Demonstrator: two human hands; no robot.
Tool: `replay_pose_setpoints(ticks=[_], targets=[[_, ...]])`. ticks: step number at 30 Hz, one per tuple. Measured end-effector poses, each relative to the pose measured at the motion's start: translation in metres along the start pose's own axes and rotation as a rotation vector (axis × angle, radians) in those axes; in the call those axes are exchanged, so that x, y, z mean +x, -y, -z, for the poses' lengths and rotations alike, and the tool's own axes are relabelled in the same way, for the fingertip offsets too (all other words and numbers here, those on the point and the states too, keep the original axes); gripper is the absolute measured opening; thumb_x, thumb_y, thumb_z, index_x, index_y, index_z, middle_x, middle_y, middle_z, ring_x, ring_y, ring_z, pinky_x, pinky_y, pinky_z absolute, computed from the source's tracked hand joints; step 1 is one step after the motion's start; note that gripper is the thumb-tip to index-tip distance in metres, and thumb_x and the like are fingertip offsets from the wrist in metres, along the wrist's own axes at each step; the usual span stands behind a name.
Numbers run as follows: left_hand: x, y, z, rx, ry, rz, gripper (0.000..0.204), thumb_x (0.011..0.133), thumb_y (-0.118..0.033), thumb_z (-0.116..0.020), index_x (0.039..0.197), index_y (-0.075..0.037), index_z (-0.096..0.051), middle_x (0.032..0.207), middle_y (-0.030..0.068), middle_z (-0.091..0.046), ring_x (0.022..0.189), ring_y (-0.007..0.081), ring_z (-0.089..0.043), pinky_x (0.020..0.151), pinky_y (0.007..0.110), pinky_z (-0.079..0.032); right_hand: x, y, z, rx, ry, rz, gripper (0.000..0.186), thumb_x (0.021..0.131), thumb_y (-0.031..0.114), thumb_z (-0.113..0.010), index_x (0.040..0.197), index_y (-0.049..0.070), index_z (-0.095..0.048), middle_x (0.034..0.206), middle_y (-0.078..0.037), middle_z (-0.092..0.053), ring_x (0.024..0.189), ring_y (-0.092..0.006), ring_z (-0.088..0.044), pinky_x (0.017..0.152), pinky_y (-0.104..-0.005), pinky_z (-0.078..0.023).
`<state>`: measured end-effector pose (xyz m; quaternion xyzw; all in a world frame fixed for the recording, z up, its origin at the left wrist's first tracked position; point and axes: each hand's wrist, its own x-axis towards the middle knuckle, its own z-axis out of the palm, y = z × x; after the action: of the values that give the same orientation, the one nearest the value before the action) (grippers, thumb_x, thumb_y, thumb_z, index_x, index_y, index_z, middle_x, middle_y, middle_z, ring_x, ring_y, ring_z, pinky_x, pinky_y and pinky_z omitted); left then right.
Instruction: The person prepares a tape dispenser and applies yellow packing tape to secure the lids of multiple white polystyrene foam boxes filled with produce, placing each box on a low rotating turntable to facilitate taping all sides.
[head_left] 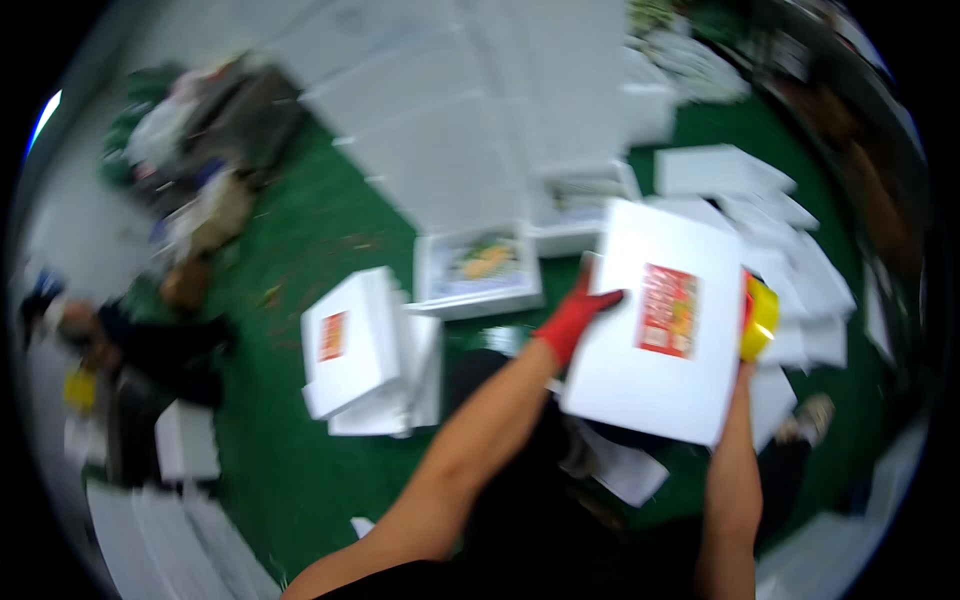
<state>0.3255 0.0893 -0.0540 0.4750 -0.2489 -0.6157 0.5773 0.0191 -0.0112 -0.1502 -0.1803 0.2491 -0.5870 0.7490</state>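
My left hand (577,318), in a red glove, grips the left side of a white foam box or lid (615,380) with a red-and-yellow label (668,310) on its upper face. My right hand (748,325) is at the right side, mostly hidden behind it, its fingers closed around what looks like a yellow tape roll (762,320). Beyond them two open foam boxes (435,290) hold contents I cannot make out clearly, with white lids (420,150) behind. To the left lies a stack of labelled white boxes (355,375).
A pile of white foam lids (800,280) lies at the right on the green floor (260,420). Bags and bundles (240,120) sit at the upper left. Another person (150,345) in dark clothes sits at the left edge. White panels (170,540) lie at the lower left.
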Motion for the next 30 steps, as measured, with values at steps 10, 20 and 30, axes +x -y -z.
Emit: replay_pose_setpoints(ticks=[10, 20, 30], targets=[[-0.055, 0.043, 0.073, 0.332, 0.139, -0.264, 0.059, 0.109, -0.042, -0.042, 0.153, -0.004, -0.038, 0.149, 0.0153, -0.05, 0.133, 0.0289, -0.052, 0.108, 0.045, -0.049, -0.043, -0.006, -0.017, 0.062, -0.38, 0.219, 0.052, 0.107, 0.039, -0.048, 0.149, 0.008, -0.048, 0.148, -0.013, -0.055, 0.132, -0.0322, -0.054, 0.115, -0.0482, -0.043], [-0.023, -0.151, 0.002, 0.74, -0.081, -0.715, 0.041, 0.108, -0.012, -0.051, 0.146, 0.002, -0.049, 0.139, 0.0131, -0.06, 0.121, 0.0186, -0.061, 0.103, 0.031, -0.05, -0.162, -0.024, 0.067, 0.515, -0.456, 0.054, 0.036, 0.099, 0.013, -0.057, 0.134, 0.002, -0.056, 0.123, -0.013, -0.067, 0.116, -0.028, -0.066, 0.101, -0.042, -0.055], [-0.032, -0.164, -0.216, 1.786, 1.673, -0.971, 0.083, 0.071, -0.078, -0.066, 0.129, -0.02, -0.068, 0.148, 0.0149, -0.054, 0.141, 0.0491, -0.04, 0.116, 0.074, -0.017, -0.187, 0.084, -0.019, -0.197, -0.394, 0.164, 0.071, 0.085, -0.011, -0.061, 0.151, 0.004, -0.04, 0.129, -0.015, -0.063, 0.115, -0.0231, -0.066, 0.097, -0.0356, -0.057]])
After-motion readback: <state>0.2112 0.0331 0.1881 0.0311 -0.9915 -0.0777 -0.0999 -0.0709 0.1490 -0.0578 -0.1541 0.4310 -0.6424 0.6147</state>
